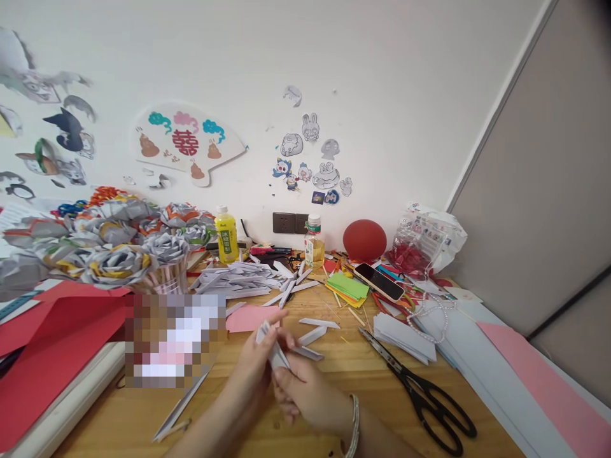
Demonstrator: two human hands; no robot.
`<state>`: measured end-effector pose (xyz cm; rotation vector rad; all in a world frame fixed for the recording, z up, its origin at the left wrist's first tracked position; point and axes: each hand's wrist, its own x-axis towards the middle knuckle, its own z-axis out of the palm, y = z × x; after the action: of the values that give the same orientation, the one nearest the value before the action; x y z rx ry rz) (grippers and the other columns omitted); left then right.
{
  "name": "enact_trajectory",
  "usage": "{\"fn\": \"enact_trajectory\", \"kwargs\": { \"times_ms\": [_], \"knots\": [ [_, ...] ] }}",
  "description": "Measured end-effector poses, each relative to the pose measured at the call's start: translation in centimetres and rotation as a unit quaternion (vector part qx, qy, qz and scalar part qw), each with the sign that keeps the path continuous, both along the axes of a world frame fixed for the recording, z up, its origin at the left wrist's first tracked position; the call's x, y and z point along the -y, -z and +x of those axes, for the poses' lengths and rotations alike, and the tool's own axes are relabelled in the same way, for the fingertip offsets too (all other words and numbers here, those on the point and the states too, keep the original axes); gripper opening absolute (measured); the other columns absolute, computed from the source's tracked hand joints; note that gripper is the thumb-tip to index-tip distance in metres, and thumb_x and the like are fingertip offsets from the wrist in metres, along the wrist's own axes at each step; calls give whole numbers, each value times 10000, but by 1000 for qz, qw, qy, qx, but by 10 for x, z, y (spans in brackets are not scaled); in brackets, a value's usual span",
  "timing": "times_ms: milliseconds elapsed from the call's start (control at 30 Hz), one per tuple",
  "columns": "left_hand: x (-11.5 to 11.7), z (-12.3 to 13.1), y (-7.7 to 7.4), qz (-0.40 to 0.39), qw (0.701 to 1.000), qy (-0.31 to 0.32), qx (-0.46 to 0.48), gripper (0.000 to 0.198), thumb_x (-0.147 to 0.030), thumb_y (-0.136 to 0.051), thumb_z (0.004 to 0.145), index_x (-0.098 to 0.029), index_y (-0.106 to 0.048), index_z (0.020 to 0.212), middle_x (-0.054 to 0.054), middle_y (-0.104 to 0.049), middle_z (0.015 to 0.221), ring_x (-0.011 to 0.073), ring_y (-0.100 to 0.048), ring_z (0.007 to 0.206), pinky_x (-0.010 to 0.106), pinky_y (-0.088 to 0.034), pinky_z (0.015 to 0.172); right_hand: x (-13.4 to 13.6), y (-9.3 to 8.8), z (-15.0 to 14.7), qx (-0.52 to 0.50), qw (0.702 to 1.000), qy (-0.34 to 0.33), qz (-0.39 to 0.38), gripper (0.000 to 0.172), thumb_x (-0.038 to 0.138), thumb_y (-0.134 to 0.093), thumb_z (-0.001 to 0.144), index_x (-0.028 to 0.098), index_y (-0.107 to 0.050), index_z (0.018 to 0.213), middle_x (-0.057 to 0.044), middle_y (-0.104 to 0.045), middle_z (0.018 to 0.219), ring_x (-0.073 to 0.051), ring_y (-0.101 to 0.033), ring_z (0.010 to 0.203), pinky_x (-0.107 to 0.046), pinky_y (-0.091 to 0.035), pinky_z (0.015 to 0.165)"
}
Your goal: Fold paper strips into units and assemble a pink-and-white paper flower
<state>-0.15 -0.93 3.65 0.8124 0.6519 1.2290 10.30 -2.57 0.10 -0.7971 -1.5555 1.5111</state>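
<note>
white folded paper [277,357] — held in both hands [308,385] — above a wooden table [382,410].

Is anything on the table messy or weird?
Yes, a bit messy: white paper strips lie in a jumbled heap by the yellow bottle, pointing different ways. On the right, a string of beads trails in loose loops over papers. I can't see any spills.
</note>
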Motion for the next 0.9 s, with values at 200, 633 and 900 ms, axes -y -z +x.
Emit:
{"fn": "enact_trajectory", "kwargs": {
  "times_ms": [200,633,900],
  "knots": [
    [4,-7,-1,58,982,181,-11,384,-516,-761,540,-157,-672,646,84,-659,644,253,-623,766,359,-474,746,3,-16,12,-194,922,-267,-202,440,600,-564,737,213,-363,689,128,-249,453,-38,-183,321,-139,-283,337],
    [-7,-4,8,121,975,48,-181,346,-503,-660,663,-159,-623,650,41,-671,700,219,-607,774,305,-462,743,-3,-6,13,-240,913,-238,-226,379,538,-573,772,204,-399,721,118,-287,455,-45,-203,321,-158,-303,334],
    [-11,-4,-2,60,961,30,-268,400,-527,-657,621,-143,-630,730,-8,-599,590,154,-561,556,251,-460,545,-11,1,11,-133,980,20,-144,498,653,-588,668,200,-381,692,130,-310,457,-20,-260,327,-162,-335,362]
  ]
}}
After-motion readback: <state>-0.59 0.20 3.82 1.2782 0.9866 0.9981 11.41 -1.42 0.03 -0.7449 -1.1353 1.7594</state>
